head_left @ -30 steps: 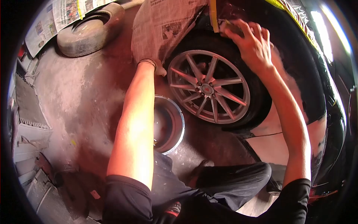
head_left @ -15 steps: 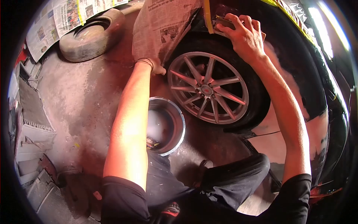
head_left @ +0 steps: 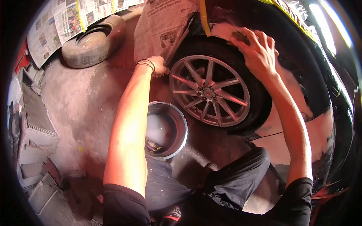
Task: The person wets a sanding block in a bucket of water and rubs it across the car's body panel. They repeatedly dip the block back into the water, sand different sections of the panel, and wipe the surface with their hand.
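My right hand [head_left: 260, 51] grips a small dark block [head_left: 240, 37] and presses it on the car's fender [head_left: 222, 31], above the wheel arch. Pale filler patches show on the dark body panel around it. My left hand [head_left: 160, 67] is closed at the tyre's left edge, beside the hanging newspaper [head_left: 162, 22]; what its fingers hold, if anything, is hidden. Between the hands is the silver spoked wheel [head_left: 208, 92] with its black tyre. A strip of yellow tape [head_left: 204, 19] runs down the newspaper's right side.
A bucket [head_left: 183, 132] of cloudy liquid stands below my left forearm. A loose tyre [head_left: 86, 51] lies at the upper left, near more newspaper [head_left: 51, 34]. Boxes and panels [head_left: 37, 116] are piled along the left edge. My bent legs are at the bottom.
My right hand has moved right and slightly down along the fender with the block, baring a pale patch near the tape. My left hand has stayed nearly in place.
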Available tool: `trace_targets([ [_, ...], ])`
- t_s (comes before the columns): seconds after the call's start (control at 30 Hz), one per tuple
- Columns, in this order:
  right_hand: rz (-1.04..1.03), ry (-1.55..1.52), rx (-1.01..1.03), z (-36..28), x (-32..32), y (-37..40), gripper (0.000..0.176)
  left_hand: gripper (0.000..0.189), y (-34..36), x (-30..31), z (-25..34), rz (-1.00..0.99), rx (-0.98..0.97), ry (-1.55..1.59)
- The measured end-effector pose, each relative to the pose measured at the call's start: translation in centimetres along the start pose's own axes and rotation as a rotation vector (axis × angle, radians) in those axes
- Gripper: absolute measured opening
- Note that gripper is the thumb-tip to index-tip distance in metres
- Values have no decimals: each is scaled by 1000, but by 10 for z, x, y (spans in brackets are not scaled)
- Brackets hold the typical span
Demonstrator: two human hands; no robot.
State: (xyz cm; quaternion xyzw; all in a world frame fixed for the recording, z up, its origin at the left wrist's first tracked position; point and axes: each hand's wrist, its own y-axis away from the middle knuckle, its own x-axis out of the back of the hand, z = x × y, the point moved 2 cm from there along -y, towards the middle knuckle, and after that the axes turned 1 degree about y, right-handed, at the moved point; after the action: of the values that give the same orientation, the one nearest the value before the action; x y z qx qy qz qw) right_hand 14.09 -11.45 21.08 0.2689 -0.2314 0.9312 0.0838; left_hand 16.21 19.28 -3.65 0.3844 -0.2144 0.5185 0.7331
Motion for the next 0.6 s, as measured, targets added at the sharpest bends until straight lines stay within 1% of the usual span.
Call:
trace_targets([
  [0.03, 1, 8, -5, -2, -1, -9, 57, 40, 1, 2, 6, -2, -11, -28],
  [0.07, 8, -13, 2, -2, -9, -20, 57, 40, 2, 2, 10, 65, -60, -43],
  [0.1, 21, -16, -8, -1, -10, -16, 56, 41, 3, 2, 12, 134, -109, -53],
  [0.17, 39, -16, -30, -1, -4, -4, 53, 42, 2, 3, 22, 241, -206, -85],
  [0.23, 31, -5, -70, 1, 9, 31, 48, 42, -4, 14, 31, 344, -287, -124],
  [0.27, 21, -9, -98, 1, 15, 47, 48, 42, 5, 20, 43, 428, -291, -62],
  [0.3, 10, -15, -136, -3, 23, 64, 47, 35, -1, 21, 51, 594, -354, -28],
  [0.37, 49, -88, -194, -22, 47, 90, 46, 31, 1, 26, 83, 913, -497, 131],
  [0.43, -5, -236, -220, -52, 62, 124, 44, 33, 16, 19, 124, 1372, -528, 178],
  [0.47, -42, -322, -246, -71, 69, 139, 44, 46, 9, 14, 139, 1488, -554, 206],
  [0.5, -72, -408, -269, -89, 74, 153, 44, 64, 0, 6, 154, 1488, -552, 272],
  [0.57, -204, -590, -297, -119, 69, 187, 46, 85, -18, -10, 184, 1412, -400, 349],
  [0.6, -234, -653, -302, -129, 72, 197, 46, 93, -26, -12, 194, 1300, -358, 396],
])
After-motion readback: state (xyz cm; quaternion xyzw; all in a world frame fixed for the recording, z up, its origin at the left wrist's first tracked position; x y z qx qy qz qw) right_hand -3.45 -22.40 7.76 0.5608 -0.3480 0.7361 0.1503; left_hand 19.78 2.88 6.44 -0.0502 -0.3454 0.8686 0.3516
